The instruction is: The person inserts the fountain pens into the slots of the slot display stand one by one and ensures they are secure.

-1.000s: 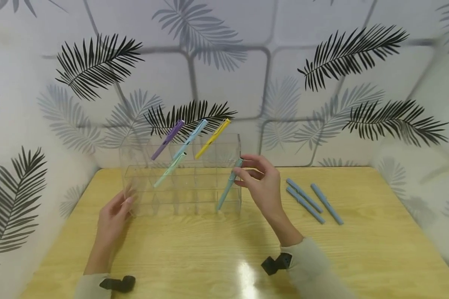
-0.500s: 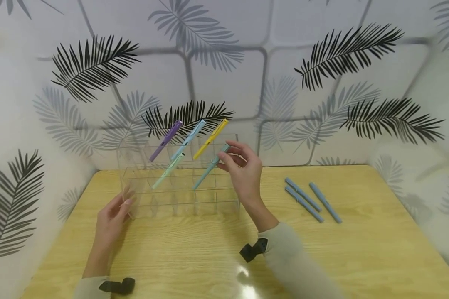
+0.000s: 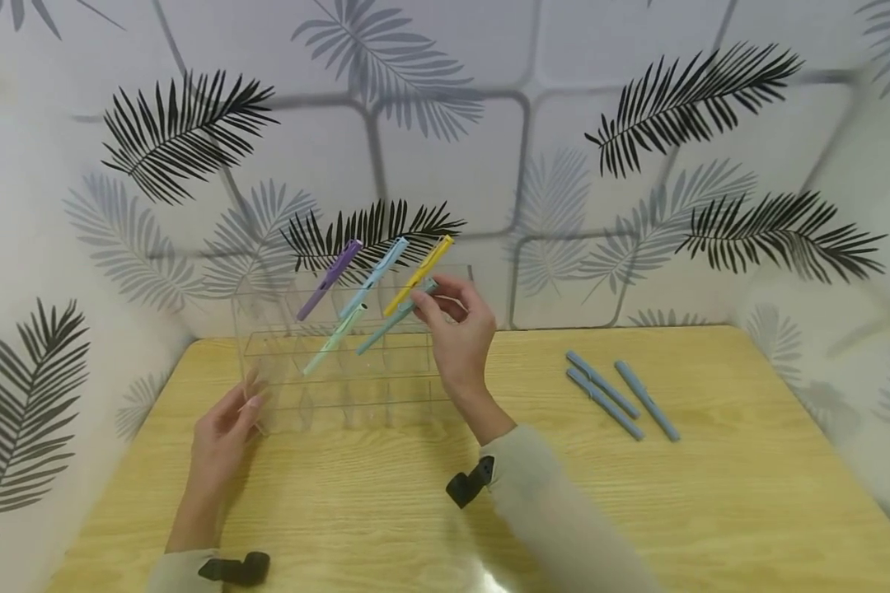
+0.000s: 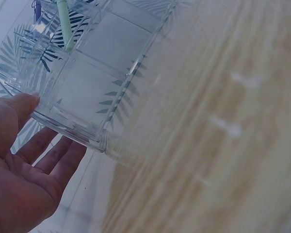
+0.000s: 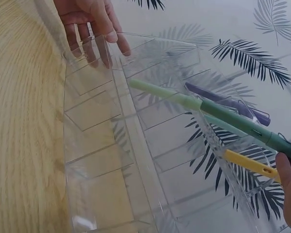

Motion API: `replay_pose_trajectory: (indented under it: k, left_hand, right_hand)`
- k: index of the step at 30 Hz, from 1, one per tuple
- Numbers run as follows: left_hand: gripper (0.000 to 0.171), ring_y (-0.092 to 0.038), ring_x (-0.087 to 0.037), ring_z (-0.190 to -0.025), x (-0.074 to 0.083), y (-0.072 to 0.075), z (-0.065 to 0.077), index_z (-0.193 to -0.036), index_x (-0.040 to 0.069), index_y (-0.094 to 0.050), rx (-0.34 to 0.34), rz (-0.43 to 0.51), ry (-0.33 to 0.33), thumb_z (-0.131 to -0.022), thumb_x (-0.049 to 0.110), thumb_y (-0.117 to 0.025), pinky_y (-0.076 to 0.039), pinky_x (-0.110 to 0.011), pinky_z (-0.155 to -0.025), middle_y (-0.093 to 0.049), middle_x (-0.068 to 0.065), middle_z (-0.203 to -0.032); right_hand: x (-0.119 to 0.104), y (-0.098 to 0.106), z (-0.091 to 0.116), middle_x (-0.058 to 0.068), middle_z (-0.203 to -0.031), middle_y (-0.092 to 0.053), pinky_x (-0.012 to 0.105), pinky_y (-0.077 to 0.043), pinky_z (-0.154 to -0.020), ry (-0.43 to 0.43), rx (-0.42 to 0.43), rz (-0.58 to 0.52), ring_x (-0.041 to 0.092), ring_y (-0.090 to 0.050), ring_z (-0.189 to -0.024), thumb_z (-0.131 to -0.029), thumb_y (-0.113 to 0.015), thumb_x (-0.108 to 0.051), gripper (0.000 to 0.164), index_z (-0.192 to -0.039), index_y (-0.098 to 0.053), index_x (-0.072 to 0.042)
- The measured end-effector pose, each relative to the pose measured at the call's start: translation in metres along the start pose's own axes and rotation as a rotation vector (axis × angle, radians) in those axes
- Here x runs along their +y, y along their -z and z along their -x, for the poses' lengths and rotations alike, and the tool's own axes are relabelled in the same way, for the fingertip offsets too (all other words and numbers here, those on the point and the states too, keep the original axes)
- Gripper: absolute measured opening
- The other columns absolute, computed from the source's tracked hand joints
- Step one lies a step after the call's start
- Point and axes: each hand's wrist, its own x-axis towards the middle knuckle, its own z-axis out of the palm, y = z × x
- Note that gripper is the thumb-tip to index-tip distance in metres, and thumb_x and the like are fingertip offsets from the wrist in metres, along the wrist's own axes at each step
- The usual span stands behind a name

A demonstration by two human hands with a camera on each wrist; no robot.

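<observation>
a table (image 3: 749,494) is stretching across the foreground, its yellow wood grain showing, and a glare (image 3: 492,583) is shining at the bottom of the head view. behind it a pale wall (image 3: 445,177) is standing, black leaves (image 3: 693,107) and grey leaves (image 3: 396,66) are patterning it, and grey lines (image 3: 526,156) are running between them.

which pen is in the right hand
The teal-green pen: it alone is pinched by the right hand; the others lean in the clear rack or lie on the table.
</observation>
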Motion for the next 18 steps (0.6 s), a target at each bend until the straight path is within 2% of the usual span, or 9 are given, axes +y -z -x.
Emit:
replay_pose_trajectory:
  k: [8, 18]
  left_hand:
    - [0.048, -0.059, 0.007, -0.112, 0.002, 0.0, -0.001, -0.152, 0.013, -0.051, -0.001, -0.017, 0.025, -0.107, 0.029, -0.058, -0.054, -0.015, -0.084, -0.057, -0.016, -0.146]
    - [0.048, -0.059, 0.006, -0.113, 0.001, -0.001, -0.001, -0.152, 0.015, -0.052, 0.004, -0.017, 0.046, -0.107, 0.031, -0.058, -0.054, -0.015, -0.085, -0.059, -0.01, -0.146]
  right_hand:
    - [0.005, -0.009, -0.001, 0.024, -0.1, -0.067, 0.036, -0.063, -0.076, 0.006, -0.007, 0.041, 0.029, -0.072, -0.083, -0.089, -0.079, 0.001, 0.031, -0.115, -0.066, 0.009]
    - [0.015, -0.015, 0.011, 0.015, -0.096, -0.072, 0.034, -0.063, -0.072, -0.061, -0.055, 0.134, 0.029, -0.075, -0.081, -0.088, -0.08, 0.0, 0.024, -0.108, -0.067, 0.005]
